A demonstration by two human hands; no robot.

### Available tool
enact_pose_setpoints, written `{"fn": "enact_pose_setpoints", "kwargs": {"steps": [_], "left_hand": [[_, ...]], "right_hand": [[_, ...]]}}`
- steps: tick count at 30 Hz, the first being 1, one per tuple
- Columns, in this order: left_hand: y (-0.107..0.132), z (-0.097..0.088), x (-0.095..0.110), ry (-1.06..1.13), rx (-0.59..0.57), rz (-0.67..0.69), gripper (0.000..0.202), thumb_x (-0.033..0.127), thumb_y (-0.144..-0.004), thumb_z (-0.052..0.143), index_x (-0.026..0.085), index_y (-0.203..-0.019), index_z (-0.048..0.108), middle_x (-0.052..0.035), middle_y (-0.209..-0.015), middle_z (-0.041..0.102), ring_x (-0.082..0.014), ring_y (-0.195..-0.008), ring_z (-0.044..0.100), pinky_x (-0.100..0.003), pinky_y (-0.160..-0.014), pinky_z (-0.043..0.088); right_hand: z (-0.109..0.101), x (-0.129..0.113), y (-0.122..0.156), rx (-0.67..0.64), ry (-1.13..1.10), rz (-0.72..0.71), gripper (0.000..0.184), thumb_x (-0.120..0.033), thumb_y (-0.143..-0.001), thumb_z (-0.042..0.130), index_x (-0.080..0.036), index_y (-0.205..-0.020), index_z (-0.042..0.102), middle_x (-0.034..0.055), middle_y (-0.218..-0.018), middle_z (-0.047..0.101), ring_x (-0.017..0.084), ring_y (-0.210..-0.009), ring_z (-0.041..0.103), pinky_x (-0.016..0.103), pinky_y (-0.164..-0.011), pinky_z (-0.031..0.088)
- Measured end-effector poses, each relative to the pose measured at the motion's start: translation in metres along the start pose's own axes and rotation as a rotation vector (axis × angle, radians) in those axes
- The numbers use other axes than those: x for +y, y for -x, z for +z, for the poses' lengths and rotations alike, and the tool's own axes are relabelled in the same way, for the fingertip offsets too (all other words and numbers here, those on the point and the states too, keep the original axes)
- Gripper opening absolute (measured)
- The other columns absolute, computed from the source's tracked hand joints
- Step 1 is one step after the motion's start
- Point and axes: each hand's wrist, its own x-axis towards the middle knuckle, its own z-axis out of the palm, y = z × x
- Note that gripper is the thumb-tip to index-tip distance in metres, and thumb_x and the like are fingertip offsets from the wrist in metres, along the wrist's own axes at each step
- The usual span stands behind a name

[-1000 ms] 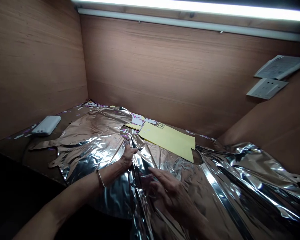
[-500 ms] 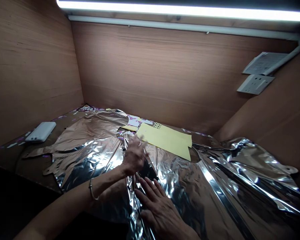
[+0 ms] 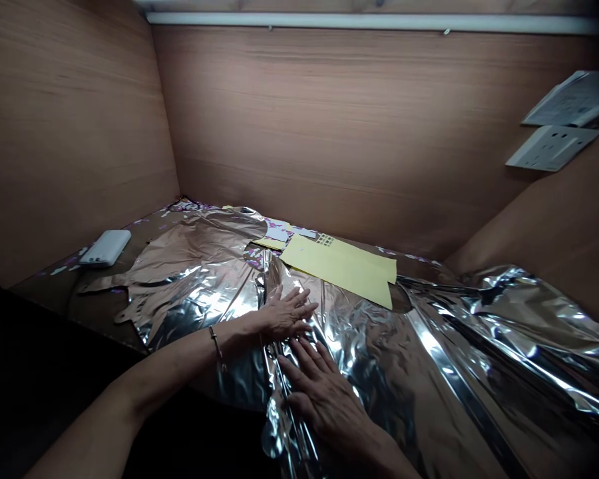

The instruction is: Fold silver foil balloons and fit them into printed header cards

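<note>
A shiny metallic foil sheet, crinkled and folded in places, is spread over the table and hangs past its front edge. On its middle my left hand lies with fingers spread, palm down; a bracelet circles that wrist. Just nearer to me, my right hand presses flat on the foil, its fingers stretched forward beside a gathered strip. Neither hand grips anything. Beyond the fingertips lies a yellow paper sheet with a small grid of dark squares at its far edge.
At the left stands a white power bank-like box with a cable. Small white and purple scraps litter the table. Wooden panels wall in the back and sides. A white socket plate is fixed at the right, under some papers.
My left hand, blurred and raised before, has come down flat onto the foil, slightly to the right. The right hand stays flat on the foil. The camera view has tilted down.
</note>
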Motion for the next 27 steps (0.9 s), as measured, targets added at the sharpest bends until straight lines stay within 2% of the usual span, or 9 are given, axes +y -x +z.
{"fn": "enact_pose_setpoints", "kwargs": {"steps": [3, 7, 10, 12, 14, 18, 22, 27], "left_hand": [[0.029, -0.020, 0.013, -0.074, 0.024, 0.084, 0.041, 0.023, -0.084, 0.049, 0.014, -0.124, 0.049, -0.0202, -0.137, 0.034, -0.0369, -0.129, 0.025, -0.059, -0.100, 0.018], [0.096, -0.041, 0.028, -0.191, -0.044, 0.236, 0.039, 0.015, -0.078, 0.052, 0.014, -0.117, 0.052, -0.0200, -0.131, 0.044, -0.0320, -0.127, 0.032, -0.051, -0.104, 0.021], [0.140, -0.039, 0.037, -0.232, -0.055, 0.310, 0.042, 0.010, -0.079, 0.047, 0.014, -0.120, 0.048, -0.0190, -0.129, 0.046, -0.0306, -0.126, 0.035, -0.052, -0.103, 0.024], [0.157, -0.032, 0.042, -0.233, -0.035, 0.324, 0.043, 0.008, -0.081, 0.043, 0.016, -0.123, 0.044, -0.0172, -0.131, 0.045, -0.0288, -0.126, 0.034, -0.052, -0.102, 0.026], [0.162, -0.025, 0.045, -0.243, 0.031, 0.306, 0.038, 0.010, -0.085, 0.041, 0.017, -0.122, 0.045, -0.0164, -0.130, 0.046, -0.0273, -0.126, 0.035, -0.051, -0.101, 0.028], [0.156, -0.016, 0.051, -0.254, 0.135, 0.335, 0.027, 0.015, -0.088, 0.040, 0.019, -0.111, 0.053, -0.0154, -0.123, 0.052, -0.0270, -0.121, 0.041, -0.049, -0.099, 0.032], [0.146, -0.014, 0.055, -0.228, 0.173, 0.381, 0.023, 0.017, -0.088, 0.040, 0.019, -0.105, 0.056, -0.0136, -0.118, 0.055, -0.0250, -0.119, 0.042, -0.046, -0.100, 0.031], [0.134, -0.012, 0.064, -0.150, 0.196, 0.368, 0.019, 0.012, -0.086, 0.039, 0.016, -0.096, 0.055, -0.0124, -0.116, 0.056, -0.0226, -0.116, 0.044, -0.042, -0.100, 0.031]], "right_hand": [[0.004, -0.008, 0.002, 0.006, 0.000, 0.031, 0.049, -0.047, -0.092, 0.034, -0.031, -0.138, 0.025, 0.0067, -0.145, 0.018, 0.027, -0.133, 0.011, 0.053, -0.106, 0.019], [0.005, -0.019, 0.003, 0.037, -0.001, 0.087, 0.047, -0.044, -0.093, 0.034, -0.031, -0.138, 0.026, 0.0051, -0.145, 0.018, 0.026, -0.133, 0.012, 0.052, -0.106, 0.017], [0.004, -0.021, 0.004, 0.034, -0.010, 0.094, 0.046, -0.045, -0.093, 0.031, -0.031, -0.137, 0.028, 0.0041, -0.145, 0.018, 0.025, -0.133, 0.013, 0.050, -0.107, 0.015], [0.005, -0.020, 0.004, 0.029, -0.010, 0.097, 0.047, -0.047, -0.093, 0.031, -0.031, -0.137, 0.028, 0.0040, -0.145, 0.018, 0.025, -0.133, 0.012, 0.050, -0.108, 0.013], [0.007, -0.019, 0.004, 0.024, -0.004, 0.104, 0.048, -0.050, -0.092, 0.030, -0.031, -0.136, 0.030, 0.0048, -0.145, 0.020, 0.025, -0.133, 0.012, 0.050, -0.108, 0.013], [0.010, -0.018, 0.004, 0.036, 0.007, 0.104, 0.049, -0.050, -0.091, 0.033, -0.030, -0.136, 0.031, 0.0055, -0.145, 0.021, 0.025, -0.133, 0.013, 0.050, -0.108, 0.012], [0.011, -0.018, 0.005, 0.052, 0.006, 0.083, 0.048, -0.046, -0.092, 0.034, -0.030, -0.137, 0.028, 0.0047, -0.145, 0.020, 0.025, -0.133, 0.012, 0.050, -0.107, 0.013], [0.014, -0.017, 0.005, 0.075, 0.018, 0.076, 0.050, -0.041, -0.091, 0.038, -0.032, -0.138, 0.025, 0.0028, -0.146, 0.016, 0.026, -0.133, 0.013, 0.051, -0.107, 0.015]]}}
